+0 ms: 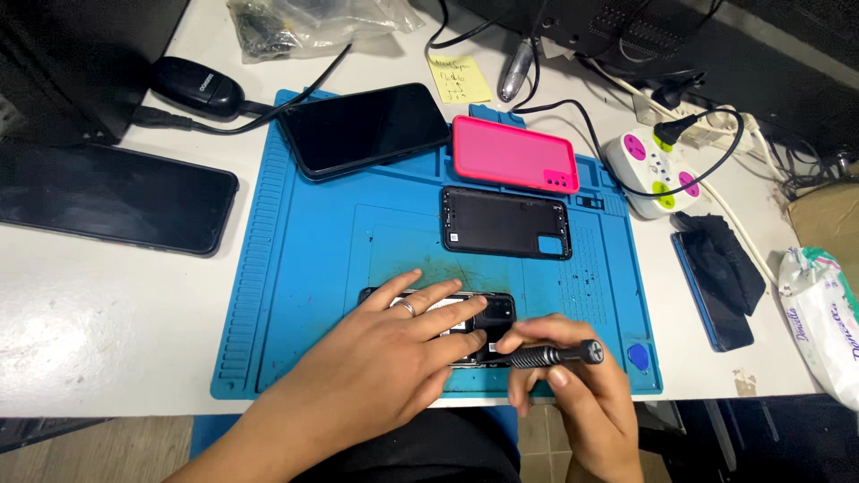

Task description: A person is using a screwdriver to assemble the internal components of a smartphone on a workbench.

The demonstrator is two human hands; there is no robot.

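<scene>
Head view shows left hand (394,344) flat, fingers spread on the opened phone (488,326), right hand (573,389) pinching a screwdriver (550,355) just beside those fingertips; a tilted tip could slip and gouge the board.

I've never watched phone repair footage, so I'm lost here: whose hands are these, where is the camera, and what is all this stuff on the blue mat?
There is one picture, taken by a camera worn on a person's head, looking down at their own two bare hands. The left hand lies flat on an opened phone with its back removed, pressing it onto the blue work mat. The right hand grips a small screwdriver, tip pointing at the phone's inside. Farther back on the mat lie a black back cover, a pink phone case and a dark phone face up. A blue pick sits near the mat's right edge. Off the mat, on the white table, are another dark phone, a yellow sticky note and a white power strip.
</scene>
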